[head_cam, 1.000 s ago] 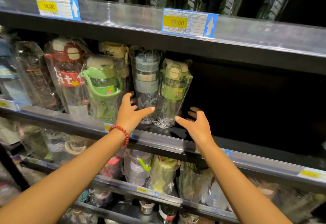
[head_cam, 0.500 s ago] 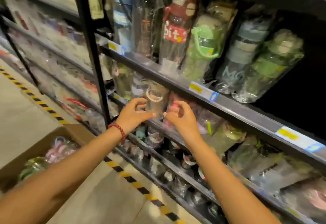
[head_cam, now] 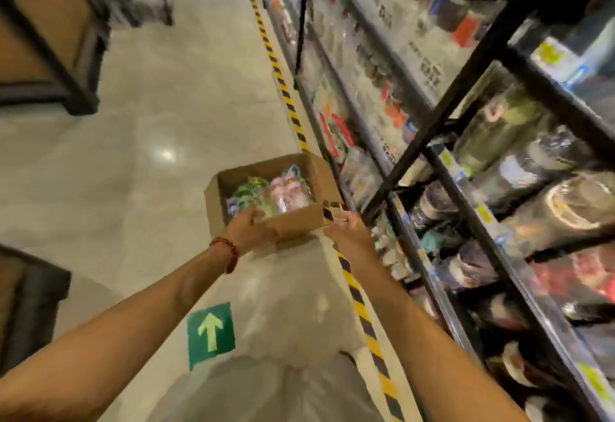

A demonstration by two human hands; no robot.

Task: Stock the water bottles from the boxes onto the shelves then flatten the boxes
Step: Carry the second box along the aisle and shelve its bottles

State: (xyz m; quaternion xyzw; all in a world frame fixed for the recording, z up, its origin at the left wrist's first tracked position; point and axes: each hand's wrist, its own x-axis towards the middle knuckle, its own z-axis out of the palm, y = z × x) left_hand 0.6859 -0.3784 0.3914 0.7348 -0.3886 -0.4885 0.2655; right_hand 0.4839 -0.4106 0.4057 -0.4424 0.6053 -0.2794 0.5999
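Centre of the frame: an open brown cardboard box [head_cam: 293, 222] sits on the pale polished floor [head_cam: 139, 162], beside the yellow-and-black striped floor tape [head_cam: 357, 292] that runs along the foot of the black metal shelving [head_cam: 442, 115] on the right side of the frame. The box holds plastic-wrapped water bottles [head_cam: 273, 193] in green, pink and blue; their details are blurred. The left hand [head_cam: 248, 230], with a red bead bracelet [head_cam: 229, 252] on its wrist, reaches to the near rim of the box, its grip curled over the cardboard edge. The right hand [head_cam: 346, 232] extends to the near right corner of the box; whether its grip is clenched on the corner or merely touching it cannot be told through the motion blur. The shelves on the right carry rows of wrapped bottles, also blurred. Lower centre: a green square floor sticker with a pale arrow [head_cam: 210, 333].
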